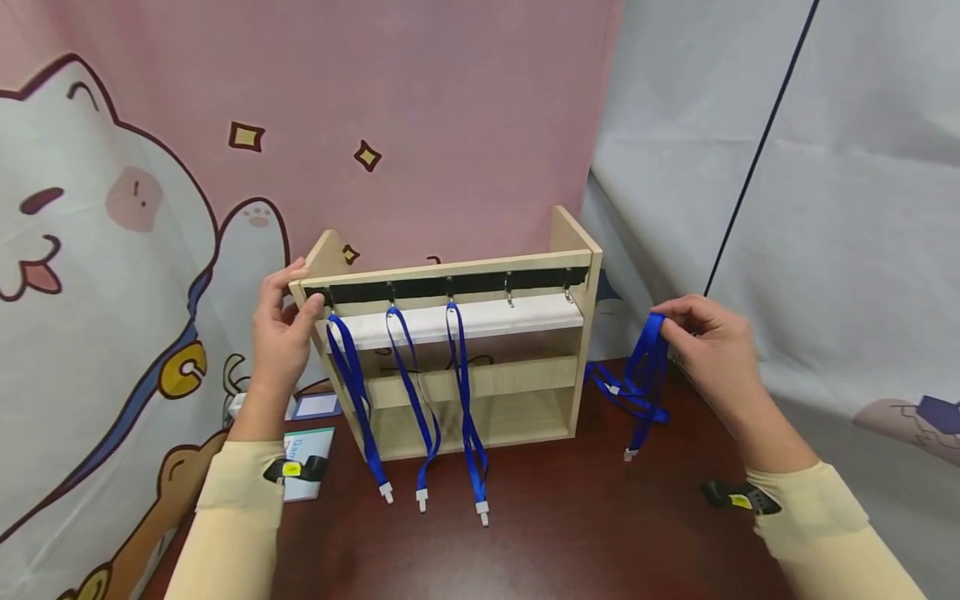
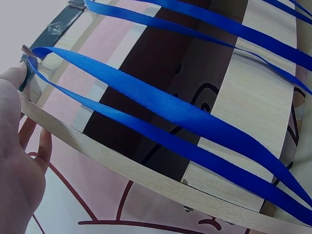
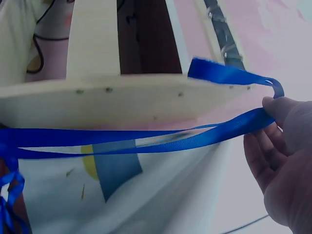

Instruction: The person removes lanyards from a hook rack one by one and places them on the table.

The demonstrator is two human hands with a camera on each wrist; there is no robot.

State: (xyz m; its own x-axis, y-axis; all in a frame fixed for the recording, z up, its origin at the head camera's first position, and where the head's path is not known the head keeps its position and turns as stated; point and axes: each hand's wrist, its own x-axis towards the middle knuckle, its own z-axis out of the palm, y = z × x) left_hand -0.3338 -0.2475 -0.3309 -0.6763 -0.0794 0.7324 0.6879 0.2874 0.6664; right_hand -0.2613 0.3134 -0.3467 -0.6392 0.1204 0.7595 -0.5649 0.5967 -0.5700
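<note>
A wooden rack (image 1: pixel 587 333) stands on the dark table, with a black strip of hooks (image 1: pixel 465 287) along its top. Three blue lanyards (image 1: pixel 408 383) hang from the left hooks; the two right hooks are bare. My left hand (image 1: pixel 303 290) grips the rack's top left corner, thumb in front beside the first hook (image 2: pixel 27 50). To the right of the rack my right hand (image 1: pixel 666 323) pinches the loop of another blue lanyard (image 1: pixel 647 367), whose clip dangles just above the table. In the right wrist view this lanyard (image 3: pixel 195 139) runs past the rack's side panel (image 3: pixel 122 100).
More blue lanyard straps (image 1: pixel 611 385) lie bunched on the table by the rack's right foot. A badge holder (image 1: pixel 315 406) and a green-and-white card (image 1: pixel 307 467) lie to the left. A pink cartoon backdrop (image 1: pixel 450 125) and grey cloth (image 1: pixel 825 208) close off the back.
</note>
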